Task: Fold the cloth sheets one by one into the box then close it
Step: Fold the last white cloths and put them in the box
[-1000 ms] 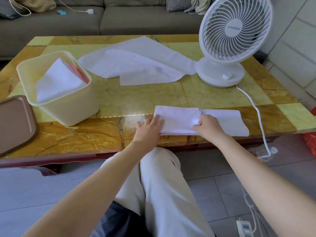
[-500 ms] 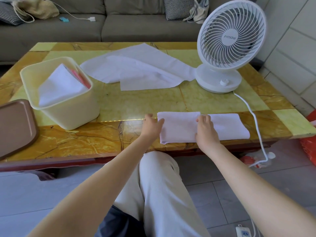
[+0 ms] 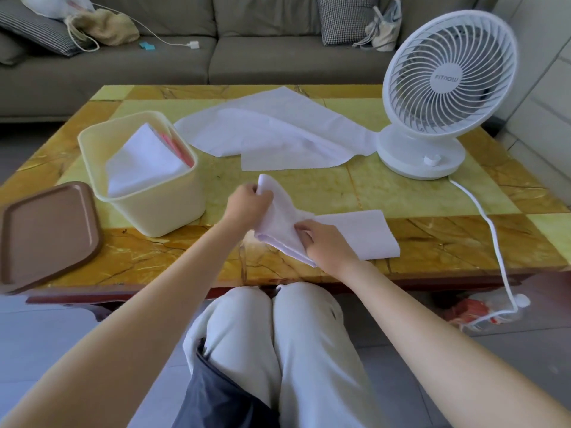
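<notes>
A white cloth strip (image 3: 361,233) lies near the table's front edge, its left part lifted off the surface. My left hand (image 3: 247,205) grips the raised far corner of that lifted part. My right hand (image 3: 324,242) pinches the cloth at its near edge. The cream plastic box (image 3: 160,208) stands open to the left, holding a folded white cloth (image 3: 142,159) and something pink against its far wall. The brown lid (image 3: 46,233) lies at the table's left edge. Loose white sheets (image 3: 278,128) are spread across the back of the table.
A white desk fan (image 3: 445,88) stands at the back right, its cord (image 3: 491,239) trailing over the front edge to the floor. A grey sofa (image 3: 247,57) with cushions and bags runs behind the yellow marble table (image 3: 432,196). My knees are under the front edge.
The folded left part of the cloth lay flat under both hands; now my left hand has lifted it up and toward the box while my right hand holds its near edge.
</notes>
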